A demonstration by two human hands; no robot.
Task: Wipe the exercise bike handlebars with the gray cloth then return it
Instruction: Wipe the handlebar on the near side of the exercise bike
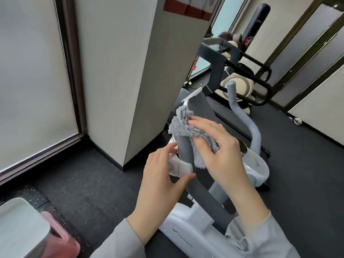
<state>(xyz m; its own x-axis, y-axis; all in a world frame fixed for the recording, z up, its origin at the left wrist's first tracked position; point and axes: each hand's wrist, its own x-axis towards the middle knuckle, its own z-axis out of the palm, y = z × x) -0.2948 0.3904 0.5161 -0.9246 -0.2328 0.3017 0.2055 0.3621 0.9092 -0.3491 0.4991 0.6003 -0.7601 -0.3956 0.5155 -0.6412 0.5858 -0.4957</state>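
We press the gray cloth (188,133) against the padded grey handlebar (184,149) of the white exercise bike (186,228) with our right hand (221,149), fingers closed over the fluffy fabric so it drapes across the top of the grip and hangs down its right side. Our left hand (160,185) sits just beside the bar on its left, fingers spread and loosely curved around the white console housing (178,168) (whether the fingertips actually touch it we cannot tell), holding nothing. The other handlebar (242,116) curves up on the far right side, bare. A treadmill (216,58) stands behind the bike on the dark floor (83,183), beside a pale pillar (130,71).
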